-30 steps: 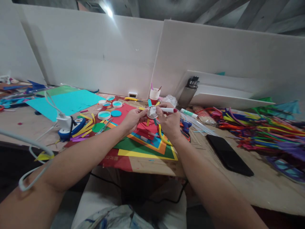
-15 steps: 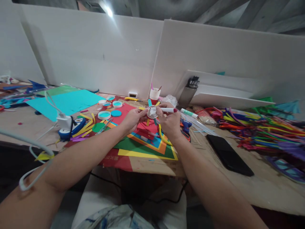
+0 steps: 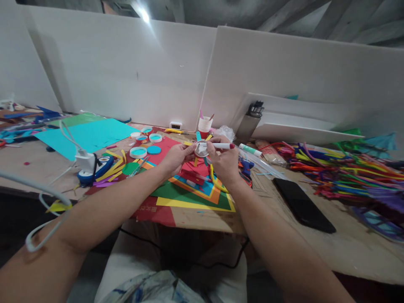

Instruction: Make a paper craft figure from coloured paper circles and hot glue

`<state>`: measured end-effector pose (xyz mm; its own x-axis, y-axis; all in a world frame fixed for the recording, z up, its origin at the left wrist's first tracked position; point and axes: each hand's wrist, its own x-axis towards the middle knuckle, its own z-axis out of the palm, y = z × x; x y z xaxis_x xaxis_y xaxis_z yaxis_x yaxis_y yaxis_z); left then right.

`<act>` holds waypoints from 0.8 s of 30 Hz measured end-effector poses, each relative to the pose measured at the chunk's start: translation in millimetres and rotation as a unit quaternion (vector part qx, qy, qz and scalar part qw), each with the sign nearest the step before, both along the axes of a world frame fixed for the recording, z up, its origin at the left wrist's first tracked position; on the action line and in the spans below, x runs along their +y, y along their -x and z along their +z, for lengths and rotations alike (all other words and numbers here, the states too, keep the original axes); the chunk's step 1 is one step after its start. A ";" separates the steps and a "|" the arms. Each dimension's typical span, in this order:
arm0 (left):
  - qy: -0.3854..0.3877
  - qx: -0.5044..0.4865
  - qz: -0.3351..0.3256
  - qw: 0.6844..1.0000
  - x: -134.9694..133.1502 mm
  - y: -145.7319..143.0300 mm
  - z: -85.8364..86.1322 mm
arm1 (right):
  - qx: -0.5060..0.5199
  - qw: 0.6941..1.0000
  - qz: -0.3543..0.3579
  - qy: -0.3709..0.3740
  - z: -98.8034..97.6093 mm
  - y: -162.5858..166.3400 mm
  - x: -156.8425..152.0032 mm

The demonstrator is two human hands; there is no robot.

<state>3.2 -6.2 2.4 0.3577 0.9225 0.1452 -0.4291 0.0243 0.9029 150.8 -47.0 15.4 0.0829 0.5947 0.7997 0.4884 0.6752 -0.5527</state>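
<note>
Between my hands is a small round white piece with coloured strips sticking out from its edge, teal at the top and yellow below. My left hand pinches its left rim, thumb on top. In my right hand is a white marker with a dark red end pointing right; its other end reaches the face of the round piece. Under my hands lie stacked coloured paper sheets in red, blue, orange, green and yellow. Whether the tip touches the surface is too small to tell.
Several round lids with teal centres stand left of my hands. Behind are a paper cup with sticks and a grey bottle. A black phone and colourful pipe cleaners lie right. A white cable hangs at left.
</note>
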 end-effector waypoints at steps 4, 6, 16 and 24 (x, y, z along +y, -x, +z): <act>-0.006 -0.006 -0.001 1.000 1.0 -0.1 -1.8 | -0.001 1.000 0.003 0.003 -0.1 -0.3 0.3; -0.009 -0.008 -0.002 1.000 1.3 -0.1 -2.4 | -0.004 1.000 -0.002 0.001 0.3 -0.4 0.2; 0.000 -0.008 -0.001 1.000 -0.4 -0.4 0.5 | -0.006 1.000 -0.008 0.001 1.2 0.3 -0.1; -0.001 -0.011 -0.007 1.000 0.3 -0.3 -0.7 | -0.006 1.000 -0.011 0.005 0.9 0.2 0.2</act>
